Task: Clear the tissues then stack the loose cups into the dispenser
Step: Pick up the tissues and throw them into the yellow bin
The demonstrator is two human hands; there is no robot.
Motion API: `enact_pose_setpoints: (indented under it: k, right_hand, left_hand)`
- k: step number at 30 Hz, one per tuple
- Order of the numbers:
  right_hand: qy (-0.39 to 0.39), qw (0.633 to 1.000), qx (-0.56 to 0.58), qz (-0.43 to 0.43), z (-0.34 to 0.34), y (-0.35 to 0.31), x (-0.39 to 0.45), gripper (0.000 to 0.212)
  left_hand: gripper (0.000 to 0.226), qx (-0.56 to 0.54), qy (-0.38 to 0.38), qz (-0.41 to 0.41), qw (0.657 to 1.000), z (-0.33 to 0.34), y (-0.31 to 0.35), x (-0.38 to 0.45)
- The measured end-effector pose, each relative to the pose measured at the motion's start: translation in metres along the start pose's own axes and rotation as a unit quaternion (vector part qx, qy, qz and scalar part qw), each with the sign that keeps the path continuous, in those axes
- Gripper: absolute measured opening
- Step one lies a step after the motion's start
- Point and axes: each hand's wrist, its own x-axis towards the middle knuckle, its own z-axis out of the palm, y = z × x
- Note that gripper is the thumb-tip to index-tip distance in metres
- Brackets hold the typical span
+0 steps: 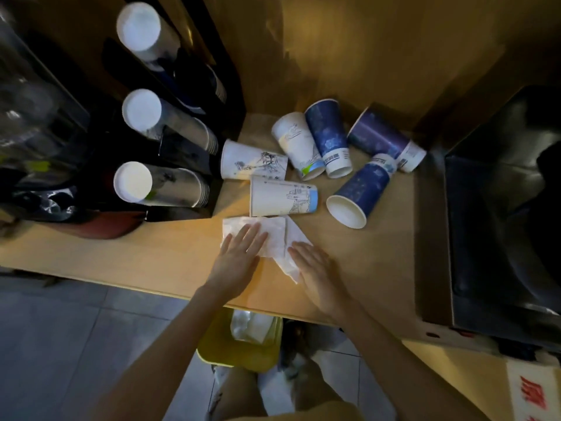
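We were on the tissue step: left hand and right hand lay flat, fingers spread, on the tissues at the table's six o'clock edge. Next, we judged, bunch and bin them.

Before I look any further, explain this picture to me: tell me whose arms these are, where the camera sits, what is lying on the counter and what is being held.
The one picture comes from a camera worn on a person's head, looking down at their own bare arms; there is no machine. The left hand and right hand lie flat on white tissues spread on a wooden counter; nothing is gripped yet. Behind the tissues lie six loose paper cups on their sides, three white and three blue. To the left stands a dark dispenser with stacked cups poking out. Under the counter edge sits a yellow bin with something white in it.
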Motion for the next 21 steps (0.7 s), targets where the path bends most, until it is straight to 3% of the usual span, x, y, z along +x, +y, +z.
enact_pose_setpoints:
  k: [3,9,14,16,19,21]
  right_hand:
    - [0.015,1.000,0.023,0.003,0.004,-0.001,0.000,0.045]
    - [0.025,0.997,0.019,0.074,-0.001,-0.012,-0.006,0.036]
    - [-0.038,0.990,0.001,0.138,-0.001,-0.027,-0.012,0.022]
    - [-0.027,0.991,-0.029,0.130,0.002,-0.033,-0.016,0.013]
    - [-0.058,0.973,0.133,0.178,0.005,-0.053,-0.027,0.016]
    - [-0.069,0.934,0.273,0.220,0.010,-0.073,-0.037,0.023]
  left_hand:
    - [0.047,0.004,-0.026,-0.010,1.000,0.001,-0.011,0.000]
    - [0.030,-0.048,0.099,-0.122,0.986,0.008,0.002,-0.025]
    - [0.021,-0.126,0.131,-0.184,0.966,0.026,0.000,-0.070]
    - [0.019,-0.171,0.134,-0.222,0.950,0.032,-0.004,-0.087]
    - [0.019,-0.219,0.136,-0.240,0.936,0.039,-0.014,-0.113]
    - [0.019,-0.227,0.131,-0.244,0.934,0.044,-0.023,-0.134]
